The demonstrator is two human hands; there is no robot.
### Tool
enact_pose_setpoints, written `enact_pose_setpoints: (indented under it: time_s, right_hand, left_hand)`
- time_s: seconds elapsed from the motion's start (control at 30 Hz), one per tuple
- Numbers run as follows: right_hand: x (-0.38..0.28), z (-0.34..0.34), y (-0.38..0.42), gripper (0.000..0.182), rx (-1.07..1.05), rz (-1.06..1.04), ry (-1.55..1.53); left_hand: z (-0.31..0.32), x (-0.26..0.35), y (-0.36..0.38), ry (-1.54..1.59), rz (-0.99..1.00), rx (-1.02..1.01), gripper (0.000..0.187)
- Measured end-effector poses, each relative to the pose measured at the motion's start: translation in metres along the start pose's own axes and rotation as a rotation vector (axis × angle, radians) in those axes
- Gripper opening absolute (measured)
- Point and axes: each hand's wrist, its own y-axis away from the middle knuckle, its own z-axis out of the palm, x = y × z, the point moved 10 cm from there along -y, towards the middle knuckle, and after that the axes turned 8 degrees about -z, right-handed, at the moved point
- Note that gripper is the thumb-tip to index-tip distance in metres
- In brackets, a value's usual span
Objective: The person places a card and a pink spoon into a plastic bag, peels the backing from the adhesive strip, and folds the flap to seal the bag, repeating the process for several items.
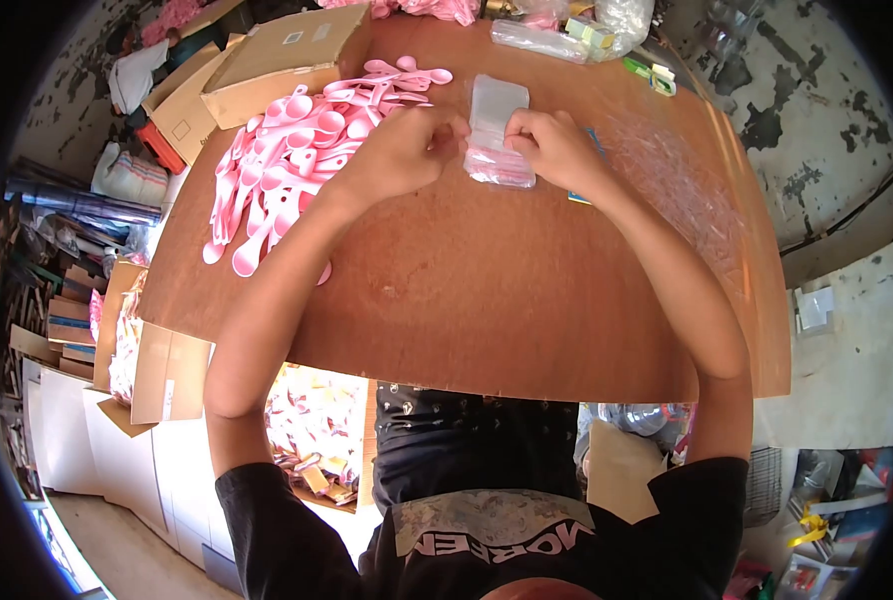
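Near the far middle of the table lies a stack of clear plastic bags (499,110), its near end creased and shiny. My left hand (407,152) is at the stack's left edge, fingers curled with the tips together; anything between them is too small or clear to make out. On the other side, my right hand (555,148) is closed in a pinch over the right edge of the bags. A large heap of pink plastic measuring spoons (292,145) spreads to the left, partly behind my left hand and forearm.
A closed cardboard box (285,62) stands behind the spoons. Loose clear plastic (672,180) covers the table's right side. At the far right is a small green and white item (655,76). An open carton (172,370) of wrapped pieces stands left of the table (467,290).
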Motion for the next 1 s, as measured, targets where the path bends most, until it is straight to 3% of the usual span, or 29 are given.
enact_pose_setpoints:
  time_s: [0.03,0.1,0.2,0.3,0.43,0.5,0.6,0.73,0.8,0.83,0.9,1.0]
  right_hand:
    - [0.000,0.001,0.000,0.013,-0.003,-0.002,0.000]
    - [-0.016,-0.010,0.001,0.012,0.131,-0.177,-0.037]
    - [-0.027,-0.014,0.005,0.013,0.195,-0.279,0.043]
    - [-0.023,-0.010,0.006,0.020,0.184,-0.245,0.014]
    - [-0.009,-0.005,0.007,0.019,0.153,-0.132,-0.055]
    - [0.000,-0.001,0.006,0.018,0.116,-0.029,-0.115]
    - [0.010,0.006,0.007,0.015,0.060,0.014,-0.201]
    - [0.024,0.017,0.005,0.016,0.000,0.050,-0.316]
    - [0.023,0.010,0.006,0.017,0.031,0.037,-0.270]
    - [0.020,0.008,0.006,0.017,0.033,0.040,-0.270]
    - [0.017,0.002,0.008,0.018,0.063,0.064,-0.216]
    - [0.016,-0.003,0.006,0.020,0.143,0.011,-0.236]
  left_hand:
    - [0.003,-0.004,-0.002,0.001,-0.002,0.002,0.023]
    - [-0.002,0.007,-0.004,-0.074,0.181,0.164,0.037]
    - [0.009,0.005,-0.012,-0.133,0.177,0.164,0.048]
    - [0.024,-0.001,-0.019,-0.106,0.100,0.092,0.052]
    - [0.036,-0.005,-0.021,-0.059,0.026,-0.019,0.046]
    - [0.042,-0.024,-0.022,-0.026,-0.195,-0.081,0.034]
    - [0.043,-0.028,-0.023,0.059,-0.131,-0.025,0.027]
    - [0.047,-0.025,-0.020,0.037,-0.196,-0.076,0.031]
    - [0.034,-0.006,-0.018,-0.029,0.021,0.095,0.036]
    - [0.035,-0.005,-0.019,-0.028,0.022,0.092,0.036]
    - [0.029,-0.013,-0.023,0.237,-0.061,0.131,0.040]
    - [0.041,-0.006,-0.030,0.182,-0.068,-0.021,0.032]
